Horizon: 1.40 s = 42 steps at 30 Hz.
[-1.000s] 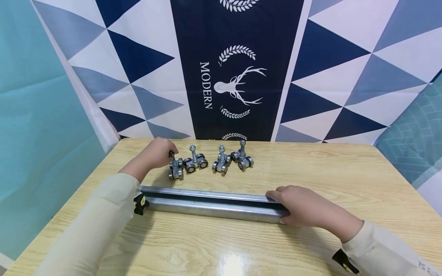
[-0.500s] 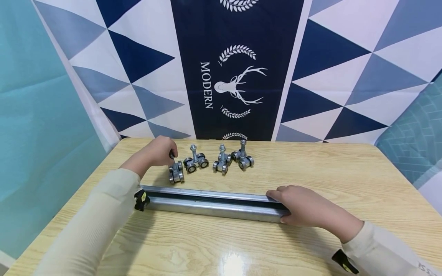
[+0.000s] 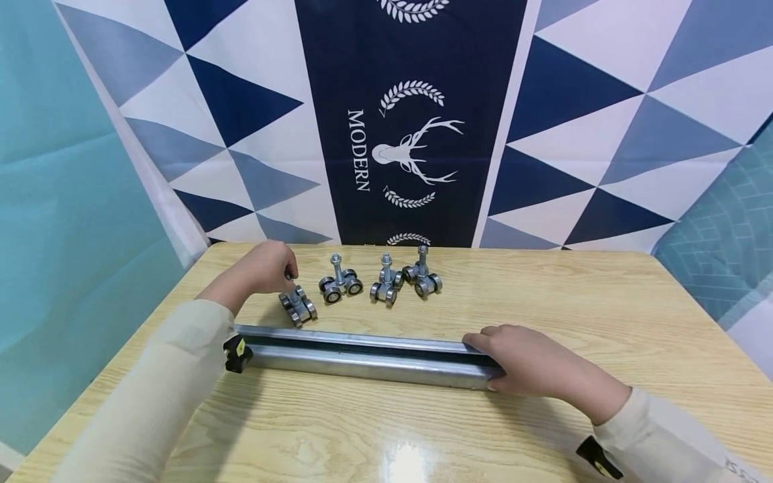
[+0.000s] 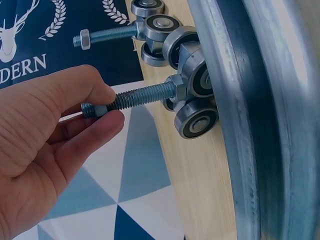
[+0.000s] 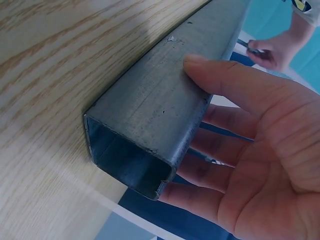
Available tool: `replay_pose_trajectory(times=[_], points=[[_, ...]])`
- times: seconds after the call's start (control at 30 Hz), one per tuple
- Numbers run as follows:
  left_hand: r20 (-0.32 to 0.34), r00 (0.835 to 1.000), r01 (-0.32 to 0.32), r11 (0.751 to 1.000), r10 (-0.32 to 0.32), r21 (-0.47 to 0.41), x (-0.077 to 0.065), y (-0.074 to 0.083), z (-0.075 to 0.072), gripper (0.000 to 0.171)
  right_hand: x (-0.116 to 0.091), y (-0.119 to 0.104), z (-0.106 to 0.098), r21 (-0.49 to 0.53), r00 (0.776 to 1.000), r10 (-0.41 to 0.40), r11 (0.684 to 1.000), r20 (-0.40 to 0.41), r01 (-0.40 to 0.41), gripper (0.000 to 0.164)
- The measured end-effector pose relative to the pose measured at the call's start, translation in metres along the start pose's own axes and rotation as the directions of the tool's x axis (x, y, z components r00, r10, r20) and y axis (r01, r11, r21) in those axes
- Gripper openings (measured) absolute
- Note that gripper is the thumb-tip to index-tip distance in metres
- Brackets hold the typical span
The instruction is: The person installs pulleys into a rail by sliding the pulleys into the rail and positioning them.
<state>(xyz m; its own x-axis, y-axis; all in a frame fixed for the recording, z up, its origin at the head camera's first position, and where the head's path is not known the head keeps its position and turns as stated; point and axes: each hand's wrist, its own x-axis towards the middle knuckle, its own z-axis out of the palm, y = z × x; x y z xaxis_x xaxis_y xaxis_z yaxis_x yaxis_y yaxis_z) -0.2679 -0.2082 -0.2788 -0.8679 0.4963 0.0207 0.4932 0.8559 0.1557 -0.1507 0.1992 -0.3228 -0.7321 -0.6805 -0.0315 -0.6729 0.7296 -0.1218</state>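
My left hand [image 3: 266, 270] pinches the threaded bolt [image 4: 145, 96] of a metal roller trolley [image 3: 298, 310] between thumb and fingertips. The trolley has several bearing wheels [image 4: 196, 120] and sits just beyond the left part of a galvanized steel rail [image 3: 362, 363]. A slot runs lengthwise along the rail's upper side, and it lies crosswise on the table. At the rail's right end, my right hand [image 3: 525, 360] grips it, thumb on the near wall and fingers over the far side. The right wrist view shows the hollow, squarish end opening [image 5: 127, 160].
Three similar trolleys stand bolt-up behind the rail: one beside the held one [image 3: 341, 285], a middle trolley [image 3: 385, 288] and a right trolley [image 3: 425, 280]. The wooden table [image 3: 374, 422] ends at a patterned cloth backdrop [image 3: 417, 134].
My left hand has shifted a little left, and the trolley in it has come nearer to the rail and turned. The right hand keeps its hold on the rail's end.
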Motion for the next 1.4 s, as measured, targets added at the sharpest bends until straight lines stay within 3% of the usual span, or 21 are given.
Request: replay_pose_trajectory(times=[0.33,0.63,0.9,1.2,1.4], points=[[-0.052,0.999,-0.015,1.0,0.016,0.01,-0.019,-0.013,-0.002,0.031,0.003,-0.003,-0.002,-0.005,1.0,0.0,1.0,0.01,0.0,0.06],[-0.121,0.99,0.082,0.996,-0.077,0.04,-0.031,-0.026,-0.009,0.004,0.002,-0.002,-0.002,-0.01,1.0,0.012,1.0,0.022,-0.012,0.061],[-0.179,0.976,0.136,0.99,-0.126,0.044,-0.044,-0.037,-0.016,0.009,0.001,-0.002,-0.003,-0.012,1.0,0.015,1.0,0.021,-0.015,0.062],[-0.284,0.945,0.191,0.979,-0.164,0.068,-0.064,-0.053,-0.022,0.012,0.0,-0.003,-0.003,-0.012,1.0,0.013,1.0,0.022,-0.013,0.062],[-0.275,0.939,0.231,0.971,-0.205,0.066,-0.079,-0.063,-0.027,0.018,-0.002,-0.004,-0.002,-0.003,0.999,0.016,1.0,0.028,-0.016,0.061]])
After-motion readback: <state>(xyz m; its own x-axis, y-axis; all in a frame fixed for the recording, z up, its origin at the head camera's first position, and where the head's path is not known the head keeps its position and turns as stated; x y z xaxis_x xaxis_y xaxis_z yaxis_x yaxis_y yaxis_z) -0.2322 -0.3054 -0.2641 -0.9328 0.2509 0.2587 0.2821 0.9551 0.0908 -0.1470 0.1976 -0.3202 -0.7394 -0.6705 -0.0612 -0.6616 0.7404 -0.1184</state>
